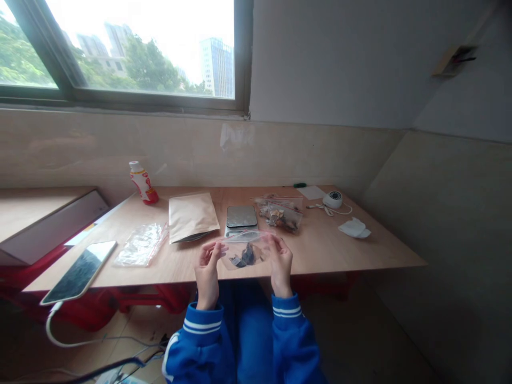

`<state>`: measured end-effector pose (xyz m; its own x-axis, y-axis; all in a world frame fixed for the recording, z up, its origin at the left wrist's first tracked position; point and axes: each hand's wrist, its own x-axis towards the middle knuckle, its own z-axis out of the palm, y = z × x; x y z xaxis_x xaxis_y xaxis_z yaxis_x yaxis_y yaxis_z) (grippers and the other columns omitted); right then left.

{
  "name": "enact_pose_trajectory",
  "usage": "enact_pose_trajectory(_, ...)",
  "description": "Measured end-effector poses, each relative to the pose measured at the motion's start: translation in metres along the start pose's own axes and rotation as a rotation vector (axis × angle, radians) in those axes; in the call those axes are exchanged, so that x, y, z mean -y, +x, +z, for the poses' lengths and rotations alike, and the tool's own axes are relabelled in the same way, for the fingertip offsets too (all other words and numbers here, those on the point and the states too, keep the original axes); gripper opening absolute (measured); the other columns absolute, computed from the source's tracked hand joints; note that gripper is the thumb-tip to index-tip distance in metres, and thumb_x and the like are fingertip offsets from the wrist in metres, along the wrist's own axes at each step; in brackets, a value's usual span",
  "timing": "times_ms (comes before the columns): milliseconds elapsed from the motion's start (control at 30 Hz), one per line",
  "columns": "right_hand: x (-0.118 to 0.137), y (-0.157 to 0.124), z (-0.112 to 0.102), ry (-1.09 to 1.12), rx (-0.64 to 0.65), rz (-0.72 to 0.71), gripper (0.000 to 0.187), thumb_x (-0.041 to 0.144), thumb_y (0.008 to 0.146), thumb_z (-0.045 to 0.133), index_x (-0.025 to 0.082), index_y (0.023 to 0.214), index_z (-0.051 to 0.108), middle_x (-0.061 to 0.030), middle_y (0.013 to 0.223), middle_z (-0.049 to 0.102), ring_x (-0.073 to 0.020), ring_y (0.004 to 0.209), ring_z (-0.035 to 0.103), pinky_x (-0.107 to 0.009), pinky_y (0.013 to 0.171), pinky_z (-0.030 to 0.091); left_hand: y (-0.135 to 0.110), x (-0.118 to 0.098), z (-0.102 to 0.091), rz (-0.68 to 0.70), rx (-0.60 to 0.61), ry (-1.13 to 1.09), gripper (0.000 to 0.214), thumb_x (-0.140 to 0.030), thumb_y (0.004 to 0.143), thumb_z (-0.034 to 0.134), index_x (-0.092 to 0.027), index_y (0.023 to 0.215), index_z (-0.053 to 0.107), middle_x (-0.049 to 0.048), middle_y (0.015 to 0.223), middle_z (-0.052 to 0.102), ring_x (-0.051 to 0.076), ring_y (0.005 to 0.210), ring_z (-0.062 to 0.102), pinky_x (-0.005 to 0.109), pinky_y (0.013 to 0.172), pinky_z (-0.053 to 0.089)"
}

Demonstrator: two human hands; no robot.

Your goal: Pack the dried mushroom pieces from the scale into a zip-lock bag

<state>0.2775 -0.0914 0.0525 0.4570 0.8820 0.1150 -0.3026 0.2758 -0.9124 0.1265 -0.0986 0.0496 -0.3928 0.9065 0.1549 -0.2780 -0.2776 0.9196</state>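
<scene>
Clear zip bag pinched at its edges by left hand and right hand, fingers clamped; a slipped pinch risks spilling dark pieces.

A bright blue track jacket with paired white stripes around each sleeve.

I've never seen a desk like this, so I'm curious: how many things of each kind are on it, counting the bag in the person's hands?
Clear zip bags: 3
Kraft paper pouch: 1
Digital scale: 1
Smartphone: 1
Red-and-white plastic bottle: 1
Crumpled white tissue: 1
Round white device with cable: 1
White paper sheet: 1
Small green item: 1
Total: 11
</scene>
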Motion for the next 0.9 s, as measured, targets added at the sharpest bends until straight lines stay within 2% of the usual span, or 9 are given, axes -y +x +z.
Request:
enact_pose_trajectory(200,0.0,0.002,-0.004,-0.057,0.065,-0.028,0.031,0.043,0.076,0.066,0.015,0.088,0.069,-0.0106,0.098,0.072,-0.0234,0.091,0.066,-0.031,0.07,0.053,-0.005,-0.001,0.004,0.081,-0.098,0.101,0.025,-0.039,0.075,0.067,-0.017,0.086,0.065,0.0023,0.083,0.067,0.015,0.08,0.06,0.026,0.074,0.046)
enact_pose_trajectory(333,0.001,0.001,-0.004,-0.092,0.118,-0.041,0.031,0.043,0.076,0.065,0.014,0.085,0.07,-0.0104,0.096,0.073,-0.0222,0.088,0.066,-0.031,0.074,0.051,-0.004,0.001,0.006,0.038,-0.066,0.032,0.026,-0.042,0.078,0.063,-0.017,0.087,0.063,0.0022,0.085,0.065,0.015,0.084,0.06,0.026,0.076,0.045)
enact_pose_trajectory(500,0.001,-0.002,-0.008,-0.125,0.057,-0.021,0.033,0.044,0.076,0.065,0.014,0.086,0.07,-0.0092,0.086,0.073,-0.0212,0.079,0.066,-0.031,0.07,0.051,-0.007,0.008,0.007,-0.06,0.003,-0.076,0.03,-0.041,0.075,0.066,-0.019,0.095,0.063,0.0017,0.091,0.065,0.014,0.09,0.058,0.023,0.077,0.043)
enact_pose_trajectory(600,0.002,-0.002,-0.009,-0.127,0.032,-0.03,0.033,0.045,0.075,0.066,0.014,0.085,0.069,-0.0083,0.081,0.073,-0.0207,0.076,0.066,-0.03,0.068,0.051,-0.01,0.011,0.007,-0.074,0.032,-0.051,0.026,-0.038,0.072,0.07,-0.018,0.089,0.066,0.0014,0.089,0.065,0.014,0.088,0.057,0.023,0.08,0.042)
enact_pose_trajectory(700,0.002,-0.003,-0.009,-0.127,0.025,-0.041,0.032,0.045,0.075,0.066,0.014,0.083,0.068,-0.0076,0.079,0.072,-0.0202,0.075,0.066,-0.03,0.069,0.051,-0.012,0.012,0.006,-0.064,0.011,-0.029,0.023,-0.036,0.071,0.071,-0.017,0.083,0.066,0.0005,0.085,0.065,0.013,0.084,0.056,0.023,0.081,0.042)
enact_pose_trajectory(900,0.0,-0.005,-0.007,-0.14,0.001,-0.099,0.029,0.042,0.078,0.064,0.014,0.085,0.068,-0.0101,0.092,0.072,-0.0228,0.091,0.066,-0.036,0.086,0.048,-0.012,0.003,0.005,-0.02,-0.042,0.019,0.027,-0.038,0.069,0.072,-0.015,0.081,0.067,0.0031,0.083,0.066,0.018,0.088,0.059,0.029,0.083,0.044)
